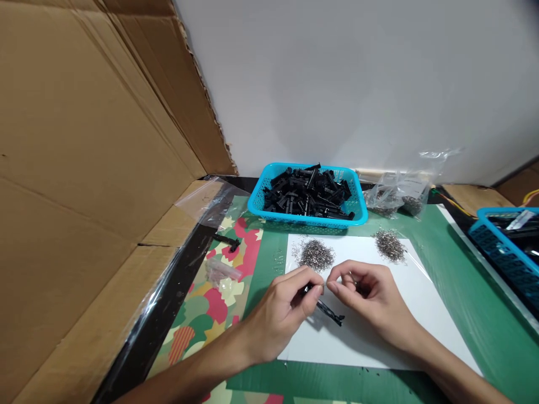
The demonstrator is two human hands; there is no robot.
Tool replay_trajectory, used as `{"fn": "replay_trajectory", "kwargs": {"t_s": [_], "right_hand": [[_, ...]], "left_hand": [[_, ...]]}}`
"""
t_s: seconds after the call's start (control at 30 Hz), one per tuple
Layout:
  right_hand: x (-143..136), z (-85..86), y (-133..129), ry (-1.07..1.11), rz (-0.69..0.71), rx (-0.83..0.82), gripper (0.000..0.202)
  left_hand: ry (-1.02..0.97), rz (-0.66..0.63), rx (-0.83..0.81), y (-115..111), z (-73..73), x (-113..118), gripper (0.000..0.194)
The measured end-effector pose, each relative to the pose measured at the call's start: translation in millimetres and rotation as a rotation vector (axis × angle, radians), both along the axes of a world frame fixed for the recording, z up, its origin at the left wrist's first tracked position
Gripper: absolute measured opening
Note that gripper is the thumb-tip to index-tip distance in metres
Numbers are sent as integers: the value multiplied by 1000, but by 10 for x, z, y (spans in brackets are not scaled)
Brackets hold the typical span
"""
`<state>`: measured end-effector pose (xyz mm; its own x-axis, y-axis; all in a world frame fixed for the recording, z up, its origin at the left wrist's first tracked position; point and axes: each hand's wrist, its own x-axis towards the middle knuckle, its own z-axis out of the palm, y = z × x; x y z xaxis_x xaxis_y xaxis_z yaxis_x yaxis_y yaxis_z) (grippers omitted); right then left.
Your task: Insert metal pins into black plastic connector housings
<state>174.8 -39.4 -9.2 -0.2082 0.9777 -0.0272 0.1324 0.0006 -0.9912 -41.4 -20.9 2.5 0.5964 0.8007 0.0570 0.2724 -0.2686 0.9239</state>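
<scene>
My left hand (290, 303) is closed around a slim black plastic part (330, 312), whose far end sticks out below the fingers over a white sheet (357, 348). Close beside it, my right hand (370, 292) pinches thumb and forefinger together near the left fingertips. Whatever is in that pinch is too small to make out. Behind the hands lie two heaps of tiny metal pieces on the sheet, a left heap (316, 255) and a right heap (389, 246).
A blue basket (307, 220) full of black plastic parts stands at the back. Clear bags (383, 199) of metal pieces lie beside it. Another blue basket (505, 238) is at right. One black part (227, 242) lies left, near a small plastic bag (223, 270). Cardboard (84, 140) walls the left side.
</scene>
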Motion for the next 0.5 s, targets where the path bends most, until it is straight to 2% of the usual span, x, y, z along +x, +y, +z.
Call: {"fn": "replay_trajectory", "kwargs": {"t_s": [0.17,0.5], "right_hand": [[13,-14,1,48,14,-27,30],[1,-51,21,45,14,-40,29]], "left_hand": [[3,28,-30,-1,-12,0,22],[3,57,127,7,-24,6,14]]}}
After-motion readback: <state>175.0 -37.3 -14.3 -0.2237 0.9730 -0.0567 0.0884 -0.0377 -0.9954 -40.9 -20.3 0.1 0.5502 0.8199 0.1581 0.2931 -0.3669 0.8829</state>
